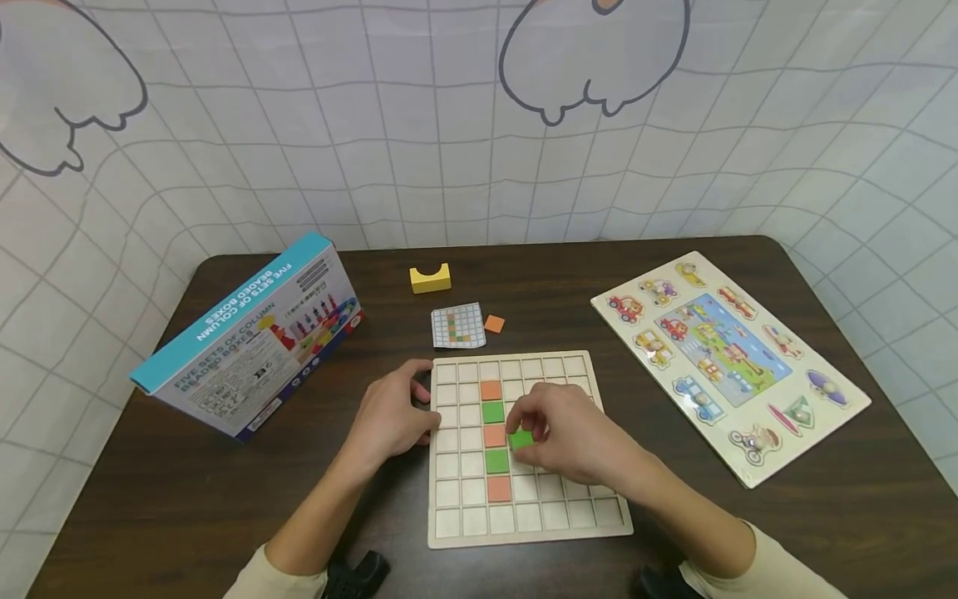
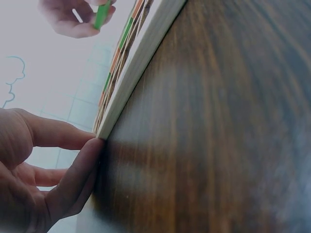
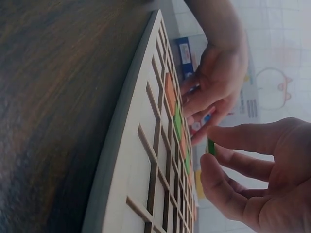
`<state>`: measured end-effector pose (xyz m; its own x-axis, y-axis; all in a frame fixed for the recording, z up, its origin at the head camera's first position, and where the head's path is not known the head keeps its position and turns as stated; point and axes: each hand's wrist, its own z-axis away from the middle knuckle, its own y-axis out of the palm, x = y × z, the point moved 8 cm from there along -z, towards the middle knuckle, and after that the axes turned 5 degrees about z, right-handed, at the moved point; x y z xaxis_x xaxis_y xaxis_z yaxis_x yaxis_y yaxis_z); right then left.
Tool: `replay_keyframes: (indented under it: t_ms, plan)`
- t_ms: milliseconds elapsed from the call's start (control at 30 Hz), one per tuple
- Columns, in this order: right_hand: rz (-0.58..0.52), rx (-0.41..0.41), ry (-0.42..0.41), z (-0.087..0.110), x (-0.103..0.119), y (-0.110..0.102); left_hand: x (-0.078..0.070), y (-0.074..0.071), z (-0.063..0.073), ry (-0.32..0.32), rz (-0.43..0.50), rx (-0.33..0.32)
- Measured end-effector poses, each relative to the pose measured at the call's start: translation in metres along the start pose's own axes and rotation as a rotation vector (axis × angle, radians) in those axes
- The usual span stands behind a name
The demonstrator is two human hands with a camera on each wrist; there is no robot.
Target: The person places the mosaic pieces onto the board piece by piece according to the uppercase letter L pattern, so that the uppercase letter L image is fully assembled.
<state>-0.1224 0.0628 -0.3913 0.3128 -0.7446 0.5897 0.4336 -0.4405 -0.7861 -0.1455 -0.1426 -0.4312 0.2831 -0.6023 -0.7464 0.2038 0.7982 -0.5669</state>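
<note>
A wooden grid board (image 1: 531, 520) lies flat on the dark table. Orange and green square tiles alternate down its third column, among them a green tile (image 1: 496, 461) and an orange tile (image 1: 499, 489). Between thumb and fingers, my right hand (image 1: 569, 433) pinches another green tile (image 3: 211, 146), raised above the board just right of that column. At the board's left edge rests my left hand (image 1: 392, 412), its fingertips touching the rim (image 2: 131, 73). Behind the board are a small printed pattern card (image 1: 458, 326) and a loose orange tile (image 1: 494, 324).
A blue-topped box (image 1: 254, 341) stands at the left. A yellow block with a curved notch (image 1: 430, 280) sits near the back edge. On the right lies a picture puzzle board (image 1: 733, 366) with vehicles and figures. A white grid-patterned curtain (image 1: 464, 150) hangs behind the table.
</note>
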Motion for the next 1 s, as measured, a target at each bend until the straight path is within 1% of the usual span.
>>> replay_keyframes:
  t_ms: [267,533,867,1000]
  plan:
    - [0.018,0.058,-0.056,0.002,0.004,0.008,0.0,0.0,0.0,-0.003,-0.004,0.001]
    - [0.004,0.085,-0.105,0.002,0.006,0.013,-0.001,0.0,0.0,0.003,-0.005,0.0]
    - [0.004,0.108,-0.125,0.006,0.007,0.015,-0.001,0.0,-0.001,0.009,-0.008,-0.002]
    - [-0.004,0.134,-0.132,0.007,0.007,0.017,-0.001,0.0,-0.001,0.003,-0.01,0.0]
